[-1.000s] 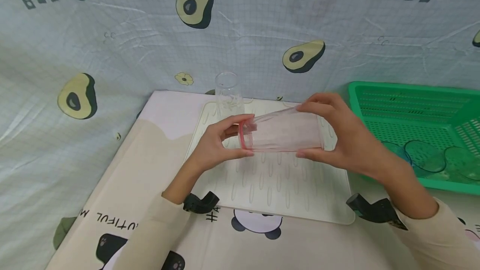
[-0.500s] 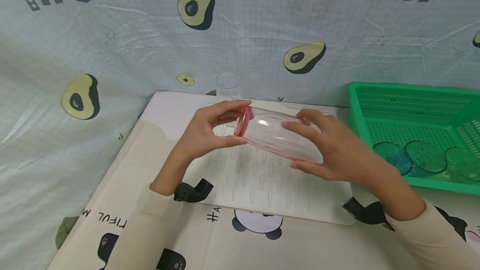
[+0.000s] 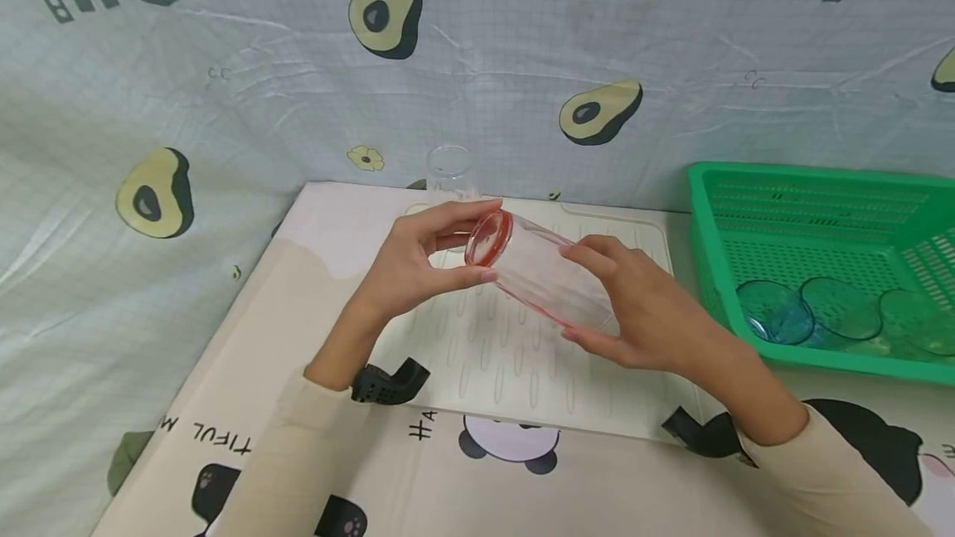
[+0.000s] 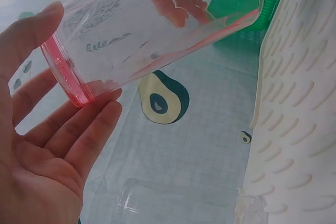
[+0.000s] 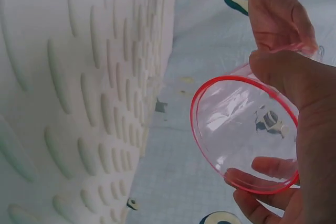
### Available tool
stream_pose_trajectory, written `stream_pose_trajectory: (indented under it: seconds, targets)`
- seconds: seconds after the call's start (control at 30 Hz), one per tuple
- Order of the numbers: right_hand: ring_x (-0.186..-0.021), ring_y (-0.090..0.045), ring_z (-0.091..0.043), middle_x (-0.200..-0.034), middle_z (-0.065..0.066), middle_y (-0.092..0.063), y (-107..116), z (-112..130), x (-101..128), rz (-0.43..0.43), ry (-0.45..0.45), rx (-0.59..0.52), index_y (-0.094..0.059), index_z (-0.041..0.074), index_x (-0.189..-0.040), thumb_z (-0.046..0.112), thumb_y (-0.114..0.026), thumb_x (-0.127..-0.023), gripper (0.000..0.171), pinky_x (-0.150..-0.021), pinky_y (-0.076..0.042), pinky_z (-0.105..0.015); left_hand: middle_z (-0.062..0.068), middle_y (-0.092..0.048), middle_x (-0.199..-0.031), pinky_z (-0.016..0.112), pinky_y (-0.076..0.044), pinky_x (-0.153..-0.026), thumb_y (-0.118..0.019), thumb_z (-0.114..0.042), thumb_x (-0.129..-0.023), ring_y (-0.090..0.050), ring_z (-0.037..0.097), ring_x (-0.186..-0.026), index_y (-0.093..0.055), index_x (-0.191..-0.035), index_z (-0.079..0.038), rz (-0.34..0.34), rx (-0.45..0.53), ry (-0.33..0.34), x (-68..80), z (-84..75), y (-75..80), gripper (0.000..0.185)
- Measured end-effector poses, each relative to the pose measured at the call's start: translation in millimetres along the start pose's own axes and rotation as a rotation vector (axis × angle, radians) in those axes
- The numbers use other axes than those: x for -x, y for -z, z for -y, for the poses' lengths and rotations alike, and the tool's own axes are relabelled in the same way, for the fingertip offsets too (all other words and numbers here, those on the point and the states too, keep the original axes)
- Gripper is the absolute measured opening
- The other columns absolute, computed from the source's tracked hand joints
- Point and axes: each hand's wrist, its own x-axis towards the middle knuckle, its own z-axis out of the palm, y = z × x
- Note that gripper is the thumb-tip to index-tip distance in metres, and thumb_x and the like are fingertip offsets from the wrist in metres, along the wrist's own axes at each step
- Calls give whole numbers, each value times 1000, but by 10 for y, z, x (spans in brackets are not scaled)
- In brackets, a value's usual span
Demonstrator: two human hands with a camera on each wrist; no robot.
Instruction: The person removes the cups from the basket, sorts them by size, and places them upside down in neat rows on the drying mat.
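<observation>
**Pink-rimmed cup held sideways between two hands**

A person holds a clear cup (image 3: 533, 272) with a pink rim in the air above the white ridged mat (image 3: 522, 355) on the desk (image 3: 313, 272). The cup is tilted, one end up to the left. The left hand (image 3: 418, 268) pinches that end between thumb and fingertips, while the right hand (image 3: 634, 313) curls its fingers round the other end, so the cup stays steady from both sides. A second clear cup (image 3: 450, 172) stands upright at the mat's far edge. To the right, a green basket (image 3: 821, 189) holds blue-green cups (image 3: 776, 313), well apart from the hands.
</observation>
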Motion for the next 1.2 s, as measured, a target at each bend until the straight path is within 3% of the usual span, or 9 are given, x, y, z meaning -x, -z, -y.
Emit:
stream_pose_trajectory:
  seconds: [0.33,0.53,0.73,0.83,0.97,1.2]
  targets:
    - [-108,-43,-23,-124,-10,-41,-19,36,-20,12,-52,27,-25,13,-136,45,-65,-72,82,-84,-43,-41,18,-55,-113,37,-47,-83,-73,10,-65,-55,27,-97,-51,-120,9,-4,-3,-11,22,42,-30,59]
    - [-109,-40,-25,-122,-10,-42,-5,66,-42,11,-91,89,-25,12,-137,40,-72,-69,88,-87,-40,-38,6,-55,-117,33,-48,-82,-77,2,-64,-52,21,-103,-53,-123,-2,4,-40,-83,12,209,-33,64]
    - [-110,-41,-23,-125,-9,-42,-19,78,-45,-20,-103,80,-23,14,-139,39,-74,-67,91,-81,-46,-39,18,-55,-115,37,-48,-81,-74,8,-65,-52,25,-103,-50,-120,8,-15,-70,-75,-25,-14,-60,60]
    - [-112,-41,-22,-127,-8,-42,-31,96,-43,-51,-138,61,-22,15,-139,38,-75,-66,93,-76,-49,-40,18,-54,-115,36,-48,-81,-73,8,-66,-52,25,-104,-49,-121,8,-31,-73,-69,-47,-64,-75,60]
    - [-114,-40,-22,-129,-8,-41,-46,109,-58,-101,-157,27,-23,15,-139,36,-76,-64,94,-76,-49,-40,18,-52,-118,36,-47,-83,-72,9,-68,-50,26,-106,-44,-125,7,-44,-81,-81,-65,-97,-89,64]
    - [-115,-40,-24,-131,-9,-39,-84,101,-106,-201,-115,-55,-24,10,-137,32,-76,-66,91,-80,-46,-43,16,-46,-127,38,-44,-86,-70,10,-69,-48,25,-111,-35,-133,4,-86,-44,-55,3,-92,-94,73]
